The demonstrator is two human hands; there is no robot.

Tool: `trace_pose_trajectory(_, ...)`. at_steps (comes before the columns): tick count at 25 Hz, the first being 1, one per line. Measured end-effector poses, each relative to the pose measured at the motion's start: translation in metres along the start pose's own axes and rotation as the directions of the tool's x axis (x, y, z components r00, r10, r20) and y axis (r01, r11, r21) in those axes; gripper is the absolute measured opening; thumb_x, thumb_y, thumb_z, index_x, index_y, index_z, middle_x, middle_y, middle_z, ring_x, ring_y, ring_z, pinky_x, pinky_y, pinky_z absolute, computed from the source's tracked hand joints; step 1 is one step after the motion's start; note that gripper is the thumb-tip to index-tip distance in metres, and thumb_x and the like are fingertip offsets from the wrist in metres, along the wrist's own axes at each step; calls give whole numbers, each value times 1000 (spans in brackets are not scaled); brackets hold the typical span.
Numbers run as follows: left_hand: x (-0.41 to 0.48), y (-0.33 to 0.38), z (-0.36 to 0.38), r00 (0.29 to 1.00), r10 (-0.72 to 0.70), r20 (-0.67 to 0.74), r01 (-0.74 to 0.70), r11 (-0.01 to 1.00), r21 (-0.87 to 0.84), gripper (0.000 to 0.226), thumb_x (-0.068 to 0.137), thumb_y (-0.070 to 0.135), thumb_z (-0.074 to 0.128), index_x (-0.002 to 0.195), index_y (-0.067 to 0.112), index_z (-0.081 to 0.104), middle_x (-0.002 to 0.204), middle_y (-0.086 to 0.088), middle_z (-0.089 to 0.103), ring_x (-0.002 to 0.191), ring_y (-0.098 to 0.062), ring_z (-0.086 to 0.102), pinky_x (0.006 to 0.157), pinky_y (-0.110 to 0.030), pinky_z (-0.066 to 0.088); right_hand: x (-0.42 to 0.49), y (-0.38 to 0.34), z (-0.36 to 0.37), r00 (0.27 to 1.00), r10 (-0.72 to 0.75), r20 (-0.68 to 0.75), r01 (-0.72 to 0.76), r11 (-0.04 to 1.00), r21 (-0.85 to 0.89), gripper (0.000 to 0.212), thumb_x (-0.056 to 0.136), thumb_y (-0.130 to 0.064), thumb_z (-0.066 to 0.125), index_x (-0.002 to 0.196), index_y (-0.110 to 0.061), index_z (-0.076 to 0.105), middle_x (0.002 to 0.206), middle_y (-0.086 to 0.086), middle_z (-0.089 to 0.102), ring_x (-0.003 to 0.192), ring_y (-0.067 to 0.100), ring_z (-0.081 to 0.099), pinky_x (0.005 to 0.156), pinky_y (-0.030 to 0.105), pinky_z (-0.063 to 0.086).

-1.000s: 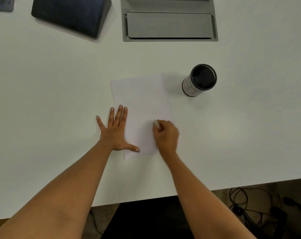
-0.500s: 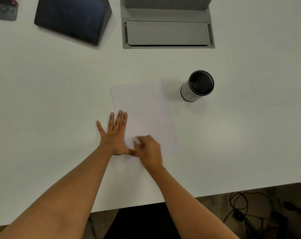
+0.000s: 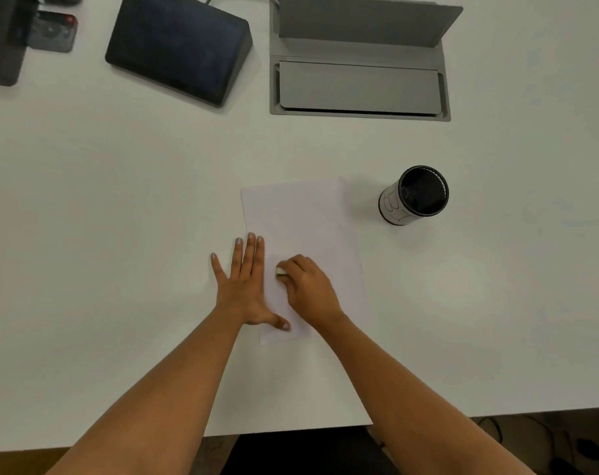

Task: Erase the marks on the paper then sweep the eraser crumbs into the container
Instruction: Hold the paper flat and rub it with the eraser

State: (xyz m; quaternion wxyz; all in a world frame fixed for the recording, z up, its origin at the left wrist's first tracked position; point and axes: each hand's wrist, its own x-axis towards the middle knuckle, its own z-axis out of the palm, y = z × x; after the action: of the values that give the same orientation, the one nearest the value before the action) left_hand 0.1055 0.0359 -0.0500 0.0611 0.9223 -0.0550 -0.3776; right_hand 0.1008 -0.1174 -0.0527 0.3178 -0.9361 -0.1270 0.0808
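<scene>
On the white table [image 3: 120,234] the left hand [image 3: 245,286] lies flat, fingers spread, on the paper's [image 3: 301,217] left edge. The right hand [image 3: 308,289] pinches a small eraser [image 3: 279,273] against the sheet (marks too faint to see). A black cylindrical container [image 3: 414,195] stands upright, right of the paper's far corner.

At the far edge of your desk [image 3: 85,200] sits a dark wedge-shaped screen unit [image 3: 178,46]. To its right, you see a grey cable hatch [image 3: 359,85], lid raised.
</scene>
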Motion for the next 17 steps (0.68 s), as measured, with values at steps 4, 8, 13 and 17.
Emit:
trace_pose_trajectory(4,3,2,0,999,-32,29,32,999,23,166,42,98,58,129,14,-56,147,-10,-52,137,-32,-45,108,-72,-18,58,0,0,999,-45,11,45,997,-59,18,83,3,62,100,-2,67,97,13,66,85,29,60,64,40,55)
trace_pose_trajectory(8,5,1,1,999,-45,22,44,998,40,164,45,97,58,129,13,-55,148,-9,-51,138,-32,-44,110,-72,-14,98,-3,-1,999,-35,-10,34,997,-67,22,78,10,64,96,-2,68,94,13,66,82,29,61,62,37,54)
trace_pose_trajectory(13,4,1,2,998,-34,46,32,999,35,166,43,97,59,136,12,-49,145,-9,-55,136,-32,-47,109,-72,-17,38,-4,-3,1000,-18,3,18,1000,-19,18,85,1,62,102,-2,68,97,13,67,85,29,62,72,37,54)
trace_pose_trajectory(17,4,3,0,997,-51,57,48,997,58,166,44,96,60,130,12,-55,146,-11,-53,135,-33,-47,108,-72,-18,74,-4,0,999,-24,38,26,998,-59,24,81,7,62,103,-1,67,99,14,66,87,30,61,70,37,53)
